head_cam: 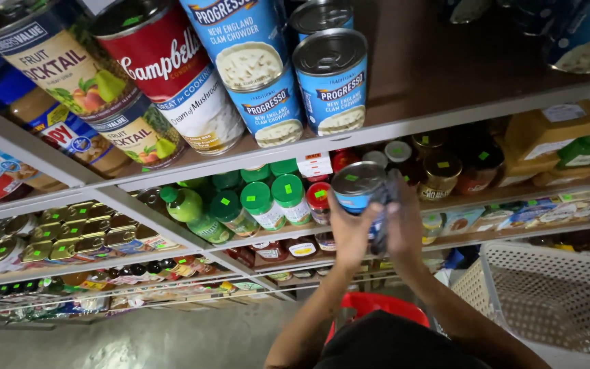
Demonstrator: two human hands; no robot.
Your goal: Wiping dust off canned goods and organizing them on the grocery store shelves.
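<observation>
Blue can (360, 188) between both hands' fingers (396, 205); below top shelf (445, 113).

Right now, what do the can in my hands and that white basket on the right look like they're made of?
The can looks like metal: a shiny grey ridged lid, with a glossy blue wrap, likely paper, around its side. The white basket looks like moulded plastic, matte, its walls a lattice of small holes.

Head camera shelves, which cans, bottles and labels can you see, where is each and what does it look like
Blue soup can: silver lid, held between left hand and right hand.
Blue soup cans: top shelf, cylinders, white bowl picture.
Red-and-white soup can: top shelf, left of them.
Fruit cans: top shelf, far left, beige labels.
Green-capped bottles: middle shelf.
White basket: lower right.
</observation>
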